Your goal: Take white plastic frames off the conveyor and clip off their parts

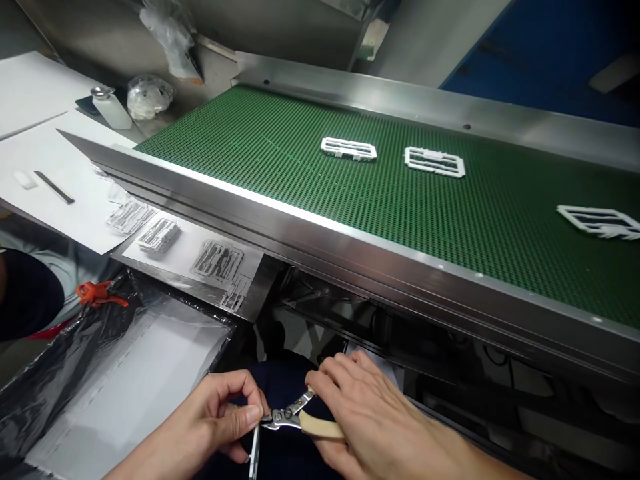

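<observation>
My right hand [370, 417] is closed around small cutting pliers [295, 419] with cream handles, low in the view over my lap. My left hand [220, 417] pinches a thin white plastic piece [254, 453] right at the pliers' jaws. Above them runs a green conveyor belt [310, 180] with three white plastic frames on it: one [349, 148] near the middle, one [434, 161] to its right, one [600, 221] at the right edge.
Several stacks of trimmed white parts [159, 235] lie on paper left of the belt's steel rail [300, 227]. A black-lined bin [135, 373] sits at lower left. A pump bottle [111, 107], a black blade [54, 187] and plastic bags [149, 95] lie on the left table.
</observation>
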Demonstrator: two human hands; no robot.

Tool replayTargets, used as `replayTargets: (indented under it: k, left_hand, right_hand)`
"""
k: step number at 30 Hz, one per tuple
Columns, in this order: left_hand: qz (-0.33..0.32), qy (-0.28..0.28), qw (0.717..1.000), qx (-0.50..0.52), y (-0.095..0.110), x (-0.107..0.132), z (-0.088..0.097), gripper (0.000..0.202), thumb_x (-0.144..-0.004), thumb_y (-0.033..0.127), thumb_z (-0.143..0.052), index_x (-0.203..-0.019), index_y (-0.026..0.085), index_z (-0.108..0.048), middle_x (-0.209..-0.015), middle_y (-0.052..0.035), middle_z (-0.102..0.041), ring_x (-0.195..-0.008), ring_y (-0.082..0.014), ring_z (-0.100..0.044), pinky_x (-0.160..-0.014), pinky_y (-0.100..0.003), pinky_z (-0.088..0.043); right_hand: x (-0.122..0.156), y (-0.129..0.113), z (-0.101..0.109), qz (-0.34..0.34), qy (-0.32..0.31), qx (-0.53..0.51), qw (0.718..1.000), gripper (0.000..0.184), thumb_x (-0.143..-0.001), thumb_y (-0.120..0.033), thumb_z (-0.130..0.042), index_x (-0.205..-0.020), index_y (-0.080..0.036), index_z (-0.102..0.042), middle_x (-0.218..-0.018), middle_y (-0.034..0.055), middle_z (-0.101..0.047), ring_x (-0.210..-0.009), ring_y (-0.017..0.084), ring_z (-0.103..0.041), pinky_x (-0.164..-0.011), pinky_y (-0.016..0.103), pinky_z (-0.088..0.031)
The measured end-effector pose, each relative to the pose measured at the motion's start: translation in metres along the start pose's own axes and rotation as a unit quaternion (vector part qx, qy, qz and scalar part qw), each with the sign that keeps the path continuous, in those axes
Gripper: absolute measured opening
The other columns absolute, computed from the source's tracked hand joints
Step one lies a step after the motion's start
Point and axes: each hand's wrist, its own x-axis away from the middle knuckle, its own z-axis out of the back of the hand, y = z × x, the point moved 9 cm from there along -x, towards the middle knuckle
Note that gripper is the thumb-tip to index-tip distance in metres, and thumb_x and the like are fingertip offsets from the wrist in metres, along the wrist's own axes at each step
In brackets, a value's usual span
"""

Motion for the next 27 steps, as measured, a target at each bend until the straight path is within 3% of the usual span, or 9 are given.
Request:
replayTargets:
  k: [4,11,19,27]
  left_hand:
    - [-0.004,-0.001,1.0,-0.006,0.0034,-0.0015,-0.0016,0.034,-0.078,0.05,-0.065,-0.074,0.017,-0.056,-0.074,0.0008,-0.05,-0.069,-0.0147,-0.042,-0.062,-0.027,-0.044]
    - [-0.007,-0.006,1.0,0.002,0.001,0.0007,-0.0033,0.033,-0.079,0.049,-0.064,-0.076,0.017,-0.056,-0.075,0.0004,-0.051,-0.07,-0.0148,-0.041,-0.063,-0.028,-0.043]
    - [-0.012,-0.005,1.0,-0.001,0.0034,-0.0001,-0.0028,0.033,-0.08,0.049,-0.063,-0.075,0.018,-0.056,-0.076,0.0008,-0.05,-0.069,-0.0143,-0.041,-0.063,-0.027,-0.043]
    - [-0.012,-0.012,1.0,0.007,0.002,0.0,-0.0064,0.031,-0.081,0.048,-0.063,-0.076,0.018,-0.056,-0.076,0.0008,-0.051,-0.07,-0.0144,-0.041,-0.063,-0.027,-0.043]
  right_hand:
    - [0.0,-0.001,-0.0014,-0.01,-0.029,0.012,0.999,0.056,-0.084,-0.036,-0.05,-0.135,-0.015,-0.045,-0.142,0.0159,-0.043,-0.135,0.031,-0.033,-0.116,0.053,-0.011]
    - [0.0016,-0.0054,0.0033,-0.023,-0.047,0.033,0.998,0.052,-0.085,-0.035,-0.05,-0.134,-0.017,-0.047,-0.142,0.0153,-0.044,-0.135,0.031,-0.035,-0.116,0.051,-0.015]
    - [0.0053,-0.0028,0.0036,-0.015,-0.028,0.045,0.998,0.059,-0.087,-0.038,-0.046,-0.14,-0.011,-0.041,-0.147,0.0178,-0.038,-0.137,0.034,-0.029,-0.114,0.057,-0.014]
    - [0.0045,-0.0066,0.0032,0.0,-0.029,0.064,0.998,0.057,-0.089,-0.037,-0.046,-0.139,-0.01,-0.043,-0.144,0.0176,-0.042,-0.136,0.035,-0.032,-0.113,0.059,-0.017]
